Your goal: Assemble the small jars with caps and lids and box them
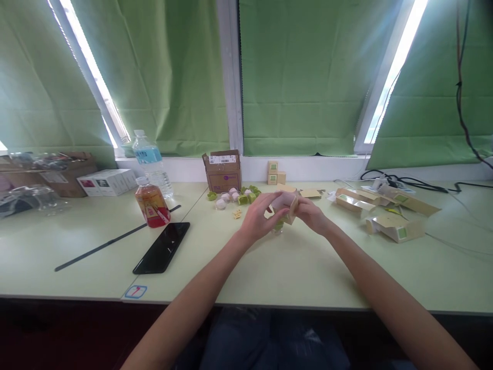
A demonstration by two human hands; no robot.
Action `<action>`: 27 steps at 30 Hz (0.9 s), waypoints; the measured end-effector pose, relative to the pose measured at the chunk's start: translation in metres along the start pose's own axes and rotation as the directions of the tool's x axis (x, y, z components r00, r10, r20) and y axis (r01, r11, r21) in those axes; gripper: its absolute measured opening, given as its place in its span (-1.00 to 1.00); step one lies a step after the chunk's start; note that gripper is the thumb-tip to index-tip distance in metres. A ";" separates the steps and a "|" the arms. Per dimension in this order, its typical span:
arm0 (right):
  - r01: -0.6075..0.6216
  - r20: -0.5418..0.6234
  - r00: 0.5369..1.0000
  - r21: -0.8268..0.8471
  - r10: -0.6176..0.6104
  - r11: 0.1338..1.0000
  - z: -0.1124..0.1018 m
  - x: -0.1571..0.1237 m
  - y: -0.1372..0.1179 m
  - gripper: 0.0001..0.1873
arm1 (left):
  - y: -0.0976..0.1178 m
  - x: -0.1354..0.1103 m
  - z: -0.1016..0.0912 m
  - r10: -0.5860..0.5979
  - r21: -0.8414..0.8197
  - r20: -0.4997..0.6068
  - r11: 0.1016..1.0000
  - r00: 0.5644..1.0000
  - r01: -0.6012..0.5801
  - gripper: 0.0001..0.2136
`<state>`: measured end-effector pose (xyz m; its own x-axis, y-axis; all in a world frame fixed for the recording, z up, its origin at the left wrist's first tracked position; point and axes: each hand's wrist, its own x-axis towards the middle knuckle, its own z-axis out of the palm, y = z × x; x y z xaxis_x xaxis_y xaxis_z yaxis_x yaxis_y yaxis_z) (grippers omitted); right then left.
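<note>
Above the table, a small tan cardboard box (291, 211) is held between my two hands, tilted, with its pale inside partly showing. On the box's left side, my left hand (259, 218) curls its thumb and fingers at the opening. My right hand (313, 215) grips the right side, with its fingers partly hidden by the box. Just beneath lies a green and clear piece (278, 226), mostly covered by the hands. Close by on the left are several green pieces (248, 195), several whitish rounded pieces (221, 204) and small yellow bits (236, 214).
Behind stand a brown carton (223, 172) and stacked small boxes (272, 173). Unfolded boxes (396, 227) and cables (408, 180) lie right. Left are a black phone (162, 248), a drink bottle (151, 203), a water bottle (151, 162) and a dark strip (103, 246).
</note>
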<state>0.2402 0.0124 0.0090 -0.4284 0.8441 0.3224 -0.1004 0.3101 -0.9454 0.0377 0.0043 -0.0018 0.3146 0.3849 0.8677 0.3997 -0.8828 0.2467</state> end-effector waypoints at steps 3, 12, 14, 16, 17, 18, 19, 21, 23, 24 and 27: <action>0.048 -0.039 0.998 -0.001 -0.048 0.999 0.007 -0.001 -0.003 -0.61 | 0.002 0.001 0.001 -0.032 0.105 -0.051 0.994 0.998 0.037 -0.55; 0.105 -0.209 0.968 -0.174 -0.141 0.979 0.025 -0.002 -0.008 -0.54 | 0.007 -0.001 0.010 -0.249 0.028 -0.109 0.967 0.962 0.253 -0.48; 0.102 -0.216 0.967 -0.168 -0.137 0.981 0.022 -0.002 -0.006 -0.53 | 0.008 0.000 0.011 -0.362 -0.136 -0.068 0.926 0.930 0.351 -0.48; 0.120 -0.228 0.960 -0.201 -0.165 0.972 0.020 0.000 -0.005 -0.51 | 0.008 0.002 0.009 -0.428 -0.284 -0.014 0.868 0.903 0.407 -0.52; 0.129 -0.241 0.953 -0.225 -0.183 0.966 0.019 0.000 -0.005 -0.51 | 0.008 0.003 0.008 -0.435 -0.326 0.004 0.850 0.900 0.413 -0.53; 0.129 -0.261 0.945 -0.254 -0.196 0.959 0.018 0.002 -0.005 -0.50 | 0.006 0.003 0.007 -0.425 -0.340 0.016 0.849 0.905 0.405 -0.52; 0.114 -0.291 0.936 -0.285 -0.199 0.952 0.016 0.003 -0.004 -0.50 | 0.004 0.003 0.005 -0.399 -0.324 0.025 0.864 0.917 0.385 -0.50; 0.025 -0.368 0.916 -0.346 -0.160 0.938 0.010 0.005 -0.003 -0.54 | -0.002 0.001 0.002 -0.331 -0.214 0.057 0.917 0.942 0.336 -0.39; -0.102 -0.437 0.895 -0.402 -0.093 0.910 0.002 0.006 0.000 -0.58 | -0.010 -0.004 -0.001 -0.306 -0.058 0.129 0.947 0.943 0.315 -0.24; -0.157 -0.460 0.886 -0.425 -0.063 0.891 -0.002 0.007 0.001 -0.58 | -0.014 -0.007 -0.002 -0.324 0.006 0.181 0.945 0.929 0.328 -0.18; -0.257 -0.479 0.878 -0.452 0.010 0.854 -0.013 0.007 0.008 -0.57 | -0.022 -0.019 -0.004 -0.405 0.065 0.377 0.909 0.833 0.412 -0.22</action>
<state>0.2480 0.0262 0.0046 0.0535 0.9536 0.2961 0.4300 0.2456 -0.8688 0.0200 0.0152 -0.0217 0.4249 0.7796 0.4600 0.5493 -0.6260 0.5536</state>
